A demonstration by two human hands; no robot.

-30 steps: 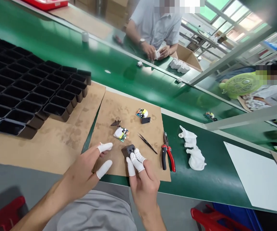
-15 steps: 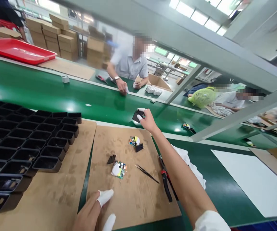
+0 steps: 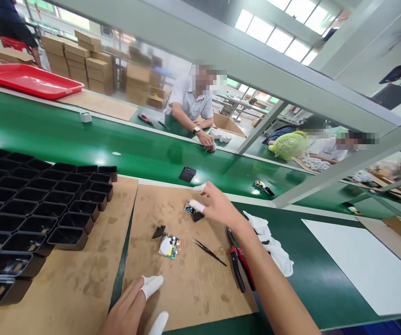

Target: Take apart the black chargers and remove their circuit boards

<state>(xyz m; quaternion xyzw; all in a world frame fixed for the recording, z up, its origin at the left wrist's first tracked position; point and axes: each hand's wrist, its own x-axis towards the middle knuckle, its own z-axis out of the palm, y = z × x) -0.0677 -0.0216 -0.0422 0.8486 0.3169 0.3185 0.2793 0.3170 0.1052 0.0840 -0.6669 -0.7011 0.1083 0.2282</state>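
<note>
My right hand (image 3: pixel 214 204), with white finger cots, reaches over a small circuit board (image 3: pixel 188 207) that has a black plate (image 3: pixel 198 217) beside it. Its thumb and finger are apart, and nothing shows between them. Beyond it, a black plastic case (image 3: pixel 187 174) lies on the green belt. My left hand (image 3: pixel 134 302) rests low on the cardboard, fingers and thumb spread, holding nothing. Ahead of it lies another circuit board (image 3: pixel 170 246) with a white part, a black plate (image 3: pixel 158 231) at its upper left. Tweezers (image 3: pixel 209 252) and red-black pliers (image 3: pixel 237 263) lie right of the board.
Rows of black open cases (image 3: pixel 70 235) fill the left side. Behind runs the green belt (image 3: pixel 144 160), carrying another board (image 3: pixel 263 187). A co-worker's hand (image 3: pixel 205 139) is at the far edge. White cloth gloves (image 3: pixel 273 246) and a white sheet (image 3: pixel 361 265) lie to the right.
My right hand has let go of the black case on the belt and come back toward me over the farther board. My left hand stays nearly still. The co-worker's hand moved right.
</note>
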